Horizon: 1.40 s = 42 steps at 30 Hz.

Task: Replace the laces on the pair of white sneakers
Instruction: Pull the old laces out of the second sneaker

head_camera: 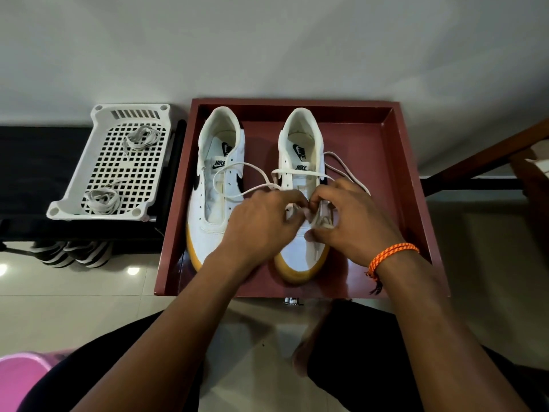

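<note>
Between our two hands, the white lace of the right-hand sneaker is being worked at the lower eyelets, near the toe. Our left hand is curling its fingers over the vamp, pinched narrow, though we cannot tell what they are holding. Our right hand is gripping a flat, limp loop of lace between thumb and fingertips.

We are judging this as lacing or unlacing in mid-course; loose ends are trailing past our knuckles toward the other sneaker, whose eyelets are looking bare. The next move is calling for a fine pinch on the lace tip and a straight feed through a small eyelet.

The uppers are looking smooth, the soles gum-yellow. Both shoes are sitting in a dark red tray. Well off beyond our left hand, a perforated white plastic basket is holding two coiled laces.
</note>
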Each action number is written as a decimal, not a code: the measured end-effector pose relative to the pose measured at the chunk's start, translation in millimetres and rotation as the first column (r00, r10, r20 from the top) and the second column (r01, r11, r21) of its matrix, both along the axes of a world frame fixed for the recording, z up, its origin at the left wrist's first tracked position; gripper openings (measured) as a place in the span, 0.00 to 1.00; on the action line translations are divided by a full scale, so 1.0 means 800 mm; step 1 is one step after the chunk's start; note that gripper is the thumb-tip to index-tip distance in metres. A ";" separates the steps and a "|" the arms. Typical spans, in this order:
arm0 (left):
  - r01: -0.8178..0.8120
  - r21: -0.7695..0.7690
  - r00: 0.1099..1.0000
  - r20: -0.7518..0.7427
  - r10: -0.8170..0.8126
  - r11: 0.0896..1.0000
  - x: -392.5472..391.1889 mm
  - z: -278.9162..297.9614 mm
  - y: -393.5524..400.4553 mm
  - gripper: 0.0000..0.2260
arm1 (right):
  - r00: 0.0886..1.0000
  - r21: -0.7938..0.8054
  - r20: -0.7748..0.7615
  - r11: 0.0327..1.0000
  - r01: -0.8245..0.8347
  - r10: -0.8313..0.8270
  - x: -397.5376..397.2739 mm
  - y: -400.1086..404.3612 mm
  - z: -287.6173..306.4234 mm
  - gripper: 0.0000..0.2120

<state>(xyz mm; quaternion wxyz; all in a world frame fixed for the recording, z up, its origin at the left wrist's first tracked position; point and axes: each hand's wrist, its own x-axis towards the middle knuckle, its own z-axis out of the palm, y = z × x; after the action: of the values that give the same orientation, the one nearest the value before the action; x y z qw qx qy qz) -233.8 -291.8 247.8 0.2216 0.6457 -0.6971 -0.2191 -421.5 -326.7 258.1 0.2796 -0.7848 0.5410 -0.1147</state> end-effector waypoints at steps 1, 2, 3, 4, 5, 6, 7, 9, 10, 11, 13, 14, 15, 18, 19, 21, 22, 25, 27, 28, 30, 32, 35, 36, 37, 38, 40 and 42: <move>0.017 0.020 1.000 0.023 -0.018 1.000 -0.004 -0.003 0.002 0.04 | 1.000 -0.002 -0.002 1.000 -0.002 0.002 0.001 0.000 0.000 0.22; 0.015 0.016 1.000 0.023 -0.015 1.000 -0.007 -0.006 0.002 0.03 | 1.000 -0.001 -0.004 1.000 -0.003 0.003 0.001 0.000 -0.001 0.22; 0.000 -0.005 1.000 0.015 0.000 1.000 -0.008 -0.008 0.002 0.02 | 1.000 0.001 -0.002 1.000 -0.005 0.005 0.001 -0.001 -0.001 0.23; -0.018 -0.034 1.000 0.001 0.018 0.999 -0.009 -0.008 0.001 0.01 | 1.000 0.004 0.004 1.000 -0.004 0.004 0.000 -0.001 -0.002 0.23; -0.041 -0.063 0.999 -0.017 0.040 0.997 -0.007 -0.006 0.001 0.01 | 1.000 0.010 0.010 1.000 -0.001 0.001 -0.001 -0.001 -0.002 0.23; -0.071 -0.092 0.997 -0.046 0.067 0.993 -0.005 -0.003 -0.001 0.01 | 1.000 0.016 0.016 1.000 0.001 -0.001 -0.002 -0.001 -0.002 0.23; -0.111 -0.117 0.991 -0.083 0.101 0.987 0.000 0.000 -0.003 0.01 | 1.000 0.018 0.020 1.000 0.002 -0.003 -0.002 -0.001 -0.001 0.23; -0.223 -0.157 0.966 -0.169 0.197 0.962 0.010 0.005 -0.007 0.03 | 1.000 0.020 0.024 1.000 0.005 -0.005 -0.002 -0.001 0.000 0.23; -0.280 -0.170 0.947 -0.210 0.242 0.945 0.014 0.006 -0.009 0.04 | 1.000 0.020 0.025 1.000 0.007 -0.007 -0.002 -0.001 0.000 0.23; -0.317 -0.175 0.932 -0.237 0.272 0.932 0.017 0.007 -0.011 0.04 | 1.000 0.019 0.025 1.000 0.010 -0.010 -0.002 0.000 -0.001 0.23; -0.299 -0.168 0.939 -0.227 0.258 0.939 0.016 0.008 -0.009 0.05 | 1.000 0.020 0.022 1.000 0.015 -0.016 -0.002 0.001 -0.001 0.23; -0.245 -0.150 0.956 -0.202 0.213 0.958 0.013 0.007 -0.007 0.06 | 1.000 0.018 0.016 1.000 0.016 -0.016 -0.002 0.001 -0.001 0.23; -0.180 -0.118 0.972 -0.171 0.159 0.977 0.009 0.007 -0.004 0.06 | 1.000 0.015 0.008 1.000 0.015 -0.015 -0.002 0.001 -0.001 0.23; -0.035 0.003 0.999 -0.040 0.036 0.999 -0.001 0.003 0.001 0.02 | 1.000 0.010 0.002 1.000 0.012 -0.012 -0.001 0.000 -0.001 0.23; -0.017 0.039 0.999 -0.026 0.018 0.999 -0.003 0.001 0.002 0.02 | 1.000 0.011 0.005 1.000 0.012 -0.012 0.000 0.000 -0.001 0.23; -0.012 0.040 0.999 -0.031 0.013 0.999 -0.006 -0.004 0.001 0.01 | 1.000 0.012 0.003 1.000 0.010 -0.010 0.001 0.000 -0.001 0.23; -0.019 0.007 0.999 -0.028 0.019 1.000 -0.006 -0.005 0.001 0.01 | 1.000 0.014 0.000 1.000 0.011 -0.011 0.001 0.000 -0.001 0.23; -0.040 -0.072 0.999 -0.006 0.039 0.997 -0.001 -0.005 -0.001 0.04 | 1.000 0.020 -0.002 1.000 0.014 -0.014 -0.001 0.001 0.001 0.23; -0.058 -0.122 0.998 0.007 0.059 0.991 0.005 -0.005 -0.004 0.04 | 1.000 0.024 0.003 1.000 0.013 -0.013 -0.001 0.000 0.002 0.23; -0.081 -0.146 0.997 -0.020 0.079 0.986 0.007 -0.005 -0.005 0.04 | 1.000 0.031 0.009 0.999 0.016 -0.016 -0.001 0.000 0.002 0.23; -0.161 -0.160 0.979 -0.154 0.137 0.974 0.010 -0.004 -0.007 0.06 | 1.000 0.040 0.020 0.999 0.019 -0.020 -0.001 0.001 0.003 0.23; -0.252 -0.147 0.935 -0.293 0.201 0.956 0.011 -0.002 -0.008 0.09 | 1.000 0.038 0.025 0.999 0.018 -0.019 -0.001 0.001 0.003 0.23; -0.264 -0.118 0.907 -0.368 0.205 0.957 0.010 0.000 -0.006 0.05 | 1.000 0.040 0.013 0.999 0.020 -0.020 0.000 0.002 0.003 0.23; -0.197 -0.083 0.932 -0.325 0.161 0.977 0.009 0.000 -0.005 0.05 | 1.000 0.039 0.006 0.999 0.019 -0.020 0.000 0.002 0.003 0.22; -0.112 -0.032 0.965 -0.241 0.101 0.993 0.006 0.001 -0.003 0.04 | 1.000 0.033 0.002 0.999 0.018 -0.018 0.000 0.002 0.003 0.22; -0.039 0.027 0.990 -0.134 0.043 0.999 0.003 0.001 0.000 0.04 | 1.000 0.026 0.001 1.000 0.016 -0.016 0.000 0.002 0.002 0.22; 0.014 0.088 0.999 0.037 -0.017 0.996 -0.006 -0.002 0.006 0.06 | 1.000 0.018 -0.004 1.000 0.014 -0.014 0.000 0.001 0.003 0.22; -0.004 0.039 0.997 0.072 0.002 0.999 -0.009 -0.003 0.005 0.06 | 1.000 0.019 -0.014 1.000 0.012 -0.012 0.001 0.001 0.002 0.22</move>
<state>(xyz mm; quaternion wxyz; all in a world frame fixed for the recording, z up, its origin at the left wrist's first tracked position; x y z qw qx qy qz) -240.6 -287.4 245.4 0.1841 0.6584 -0.6993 -0.2088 -421.1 -325.8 260.1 0.2823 -0.7797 0.5488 -0.1057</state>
